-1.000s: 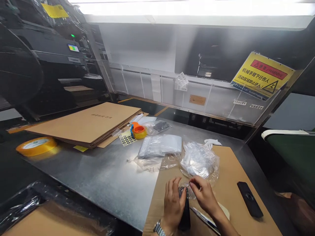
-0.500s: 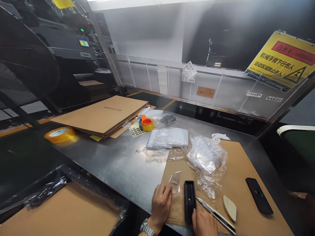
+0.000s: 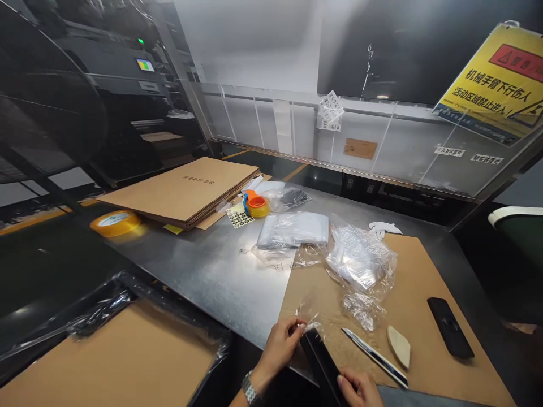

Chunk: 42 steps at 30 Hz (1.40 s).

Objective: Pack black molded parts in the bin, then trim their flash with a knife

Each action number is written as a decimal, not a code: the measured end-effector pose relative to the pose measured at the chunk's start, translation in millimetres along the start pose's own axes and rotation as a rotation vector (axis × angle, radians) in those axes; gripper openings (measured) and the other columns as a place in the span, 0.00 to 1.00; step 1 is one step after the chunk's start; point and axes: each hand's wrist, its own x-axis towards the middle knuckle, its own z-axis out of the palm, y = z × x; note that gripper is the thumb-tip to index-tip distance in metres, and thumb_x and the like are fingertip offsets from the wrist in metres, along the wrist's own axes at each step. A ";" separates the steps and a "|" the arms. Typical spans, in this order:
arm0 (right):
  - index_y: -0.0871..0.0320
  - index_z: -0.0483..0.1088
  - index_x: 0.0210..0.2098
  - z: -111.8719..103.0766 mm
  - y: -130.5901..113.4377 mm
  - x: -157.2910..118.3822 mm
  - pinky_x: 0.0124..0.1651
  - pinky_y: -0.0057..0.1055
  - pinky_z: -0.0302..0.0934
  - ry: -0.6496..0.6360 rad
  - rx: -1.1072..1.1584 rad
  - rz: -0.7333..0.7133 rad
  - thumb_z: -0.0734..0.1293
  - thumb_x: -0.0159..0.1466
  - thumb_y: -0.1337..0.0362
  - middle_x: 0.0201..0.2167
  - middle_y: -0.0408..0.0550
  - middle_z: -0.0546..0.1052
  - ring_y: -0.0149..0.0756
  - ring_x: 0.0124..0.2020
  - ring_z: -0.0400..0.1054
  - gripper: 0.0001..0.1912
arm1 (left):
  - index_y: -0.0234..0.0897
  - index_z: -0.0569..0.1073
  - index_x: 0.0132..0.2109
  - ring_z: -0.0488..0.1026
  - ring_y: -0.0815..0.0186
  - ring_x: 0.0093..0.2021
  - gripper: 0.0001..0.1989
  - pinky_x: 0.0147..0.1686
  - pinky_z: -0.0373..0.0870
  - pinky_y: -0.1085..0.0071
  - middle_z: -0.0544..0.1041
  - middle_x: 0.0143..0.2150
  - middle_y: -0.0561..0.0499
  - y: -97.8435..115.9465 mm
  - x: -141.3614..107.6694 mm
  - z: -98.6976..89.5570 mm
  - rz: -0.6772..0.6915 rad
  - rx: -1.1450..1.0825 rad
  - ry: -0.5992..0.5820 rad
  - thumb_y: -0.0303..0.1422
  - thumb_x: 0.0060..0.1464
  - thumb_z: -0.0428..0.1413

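A long black plastic part [image 3: 319,359] is tilted over the front edge of the bench. My right hand [image 3: 361,389] grips its near end. At its far end, my left hand [image 3: 285,342] pinches a small clear plastic bag [image 3: 309,316], whose film lies around the tip of the part; how far the part is inside the bag I cannot tell. Right of the part, a utility knife [image 3: 375,357] rests on the cardboard sheet [image 3: 407,271], with a beige wedge-shaped pad [image 3: 399,347] beside it. A second black part [image 3: 450,328] lies farther right.
Crumpled clear bags [image 3: 360,260] and a stack of flat bags [image 3: 292,229] lie mid-bench. Behind them are a tape dispenser [image 3: 257,204] and a cardboard stack [image 3: 190,189]. A yellow tape roll [image 3: 115,223] sits at the left edge. A cardboard box [image 3: 127,356] stands lower left.
The black part has been lifted off the cardboard and tilted, its far end brought to my left hand. My left hand has moved the small bag onto that end. The view shifted slightly.
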 end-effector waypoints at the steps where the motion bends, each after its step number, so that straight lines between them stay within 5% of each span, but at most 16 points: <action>1: 0.58 0.71 0.20 0.3 0.5 1.7 0.27 0.24 0.56 0.022 0.005 0.010 0.60 0.57 0.45 0.17 0.42 0.69 0.32 0.22 0.62 0.24 | 0.37 0.77 0.37 0.72 0.64 0.33 0.15 0.34 0.65 0.73 0.78 0.31 0.50 -0.3 -0.2 -1.5 0.002 -0.012 -0.026 0.37 0.54 0.48; 7: 0.58 0.70 0.19 15.0 -0.1 5.4 0.24 0.25 0.54 0.255 -0.076 0.000 0.54 0.60 0.44 0.15 0.43 0.68 0.33 0.20 0.62 0.29 | 0.40 0.75 0.43 0.73 0.61 0.42 0.15 0.43 0.67 0.68 0.78 0.40 0.48 -5.0 -8.7 -2.1 0.033 0.045 -0.048 0.34 0.55 0.46; 13: 0.55 0.73 0.33 34.8 6.9 11.2 0.27 0.31 0.59 0.445 -0.495 -0.125 0.51 0.65 0.53 0.23 0.51 0.76 0.43 0.25 0.71 0.23 | 0.35 0.70 0.50 0.73 0.56 0.39 0.18 0.39 0.68 0.62 0.77 0.38 0.42 1.6 -21.1 9.5 0.173 0.396 0.127 0.26 0.54 0.45; 17: 0.55 0.71 0.39 33.9 3.9 18.7 0.29 0.30 0.61 0.376 -0.663 -0.348 0.53 0.65 0.59 0.28 0.51 0.77 0.43 0.29 0.73 0.17 | 0.33 0.71 0.46 0.73 0.60 0.30 0.15 0.30 0.67 0.66 0.75 0.29 0.46 12.4 -26.4 15.8 0.479 0.712 0.196 0.23 0.54 0.44; 21: 0.59 0.66 0.45 24.1 -18.9 26.7 0.22 0.28 0.57 0.340 -0.405 -0.187 0.52 0.65 0.57 0.20 0.46 0.75 0.38 0.19 0.70 0.18 | 0.37 0.71 0.43 0.71 0.62 0.26 0.12 0.25 0.65 0.69 0.74 0.26 0.50 23.8 -34.7 9.9 0.654 0.716 0.125 0.25 0.54 0.46; 24: 0.59 0.65 0.44 17.2 -46.7 32.0 0.22 0.27 0.53 0.343 -0.329 -0.103 0.52 0.64 0.59 0.15 0.43 0.71 0.37 0.17 0.66 0.17 | 0.34 0.70 0.45 0.70 0.63 0.26 0.14 0.25 0.65 0.70 0.74 0.27 0.48 32.7 -40.8 0.1 0.684 0.723 0.158 0.22 0.53 0.44; 28: 0.55 0.68 0.24 3.9 -87.7 40.4 0.22 0.29 0.44 0.291 -0.557 -0.168 0.54 0.63 0.61 0.16 0.47 0.70 0.36 0.18 0.64 0.16 | 0.36 0.72 0.40 0.71 0.61 0.27 0.14 0.26 0.64 0.69 0.74 0.26 0.47 47.3 -41.1 -14.6 0.580 0.697 0.096 0.22 0.52 0.44; 31: 0.55 0.63 0.16 -15.8 -115.5 49.5 0.22 0.29 0.41 0.197 -0.529 -0.249 0.56 0.62 0.61 0.14 0.44 0.67 0.31 0.17 0.60 0.19 | 0.38 0.74 0.39 0.72 0.60 0.31 0.14 0.30 0.63 0.68 0.76 0.30 0.46 59.7 -32.4 -35.1 0.303 0.561 0.024 0.24 0.53 0.44; 35: 0.56 0.67 0.23 -43.2 -150.7 57.1 0.24 0.26 0.47 -0.021 -0.382 -0.336 0.58 0.61 0.61 0.19 0.42 0.70 0.30 0.21 0.62 0.13 | 0.41 0.74 0.40 0.71 0.64 0.30 0.12 0.31 0.62 0.71 0.76 0.29 0.51 77.9 -19.2 -75.7 0.200 0.409 0.007 0.30 0.54 0.46; 38: 0.57 0.67 0.28 -48.3 -173.5 56.5 0.21 0.25 0.50 -0.217 0.066 -0.236 0.60 0.61 0.55 0.20 0.42 0.70 0.28 0.19 0.59 0.13 | 0.39 0.73 0.43 0.66 0.68 0.26 0.13 0.28 0.60 0.73 0.70 0.24 0.54 86.5 -20.0 -97.7 0.145 -0.096 0.028 0.36 0.52 0.50; 42: 0.58 0.67 0.28 -25.8 -182.5 54.0 0.24 0.25 0.56 -0.154 0.440 -0.209 0.62 0.60 0.51 0.22 0.43 0.70 0.28 0.21 0.61 0.16 | 0.33 0.72 0.33 0.61 0.70 0.25 0.14 0.28 0.60 0.74 0.64 0.23 0.54 73.7 -38.9 -84.2 -0.038 -0.893 0.290 0.41 0.47 0.54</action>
